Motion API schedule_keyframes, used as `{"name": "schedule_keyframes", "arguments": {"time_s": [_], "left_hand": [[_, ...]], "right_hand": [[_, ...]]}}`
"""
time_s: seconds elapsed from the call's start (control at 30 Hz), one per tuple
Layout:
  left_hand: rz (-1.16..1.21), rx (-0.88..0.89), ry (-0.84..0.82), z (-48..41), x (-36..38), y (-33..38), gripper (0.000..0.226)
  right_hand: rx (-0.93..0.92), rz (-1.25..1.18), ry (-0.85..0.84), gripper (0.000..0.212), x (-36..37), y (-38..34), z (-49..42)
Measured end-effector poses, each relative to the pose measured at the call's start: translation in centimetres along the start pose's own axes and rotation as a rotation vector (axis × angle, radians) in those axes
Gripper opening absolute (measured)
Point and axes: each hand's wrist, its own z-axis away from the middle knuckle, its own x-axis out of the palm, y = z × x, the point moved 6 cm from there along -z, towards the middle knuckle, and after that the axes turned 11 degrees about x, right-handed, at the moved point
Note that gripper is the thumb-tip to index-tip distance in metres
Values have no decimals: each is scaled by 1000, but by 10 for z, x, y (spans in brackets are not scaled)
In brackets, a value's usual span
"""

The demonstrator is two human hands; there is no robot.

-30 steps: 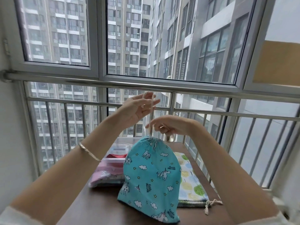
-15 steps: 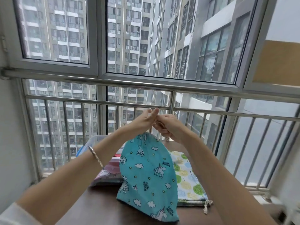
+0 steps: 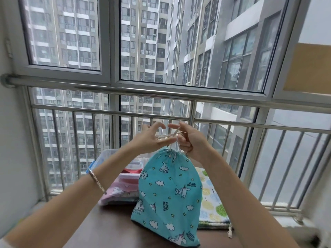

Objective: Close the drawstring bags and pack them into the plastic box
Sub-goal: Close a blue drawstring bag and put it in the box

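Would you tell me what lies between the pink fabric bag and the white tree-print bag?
The teal unicorn-print drawstring bag, shown in the head view.

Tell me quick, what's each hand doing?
Left hand: open, drawstring lying across its straight fingers.
Right hand: curled, pinching the drawstring.
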Motion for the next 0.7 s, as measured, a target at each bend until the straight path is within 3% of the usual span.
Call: {"name": "schedule_keyframes", "arguments": {"time_s": [0.07, 0.17, 0.27, 0.37, 0.47, 0.53, 0.63, 0.7], "left_hand": [[-83, 51, 35, 1, -5, 8, 76], [282, 92, -98, 1, 4, 18, 50], [437, 48, -180, 0, 11, 18, 36], [673, 0, -216, 0, 13, 16, 32], [794, -21, -171, 2, 9, 15, 21], [747, -21, -145, 3, 8, 14, 22], [673, -9, -139, 5, 10, 22, 29], [664, -14, -86, 5, 8, 26, 33]], "right_hand": [[-14, 30, 10, 41, 0, -2, 1], [-25, 132, 16, 39, 3, -7, 4], [1, 197, -3, 38, 3, -11, 8], [44, 289, -34, 37, 1, -16, 14], [92, 568, 62, 18, -3, -14, 23], [4, 726, 207, 20, -4, -14, 26], [-358, 973, 456, 14, 3, -24, 33], [-412, 963, 495, 12, 2, -24, 31]]}}
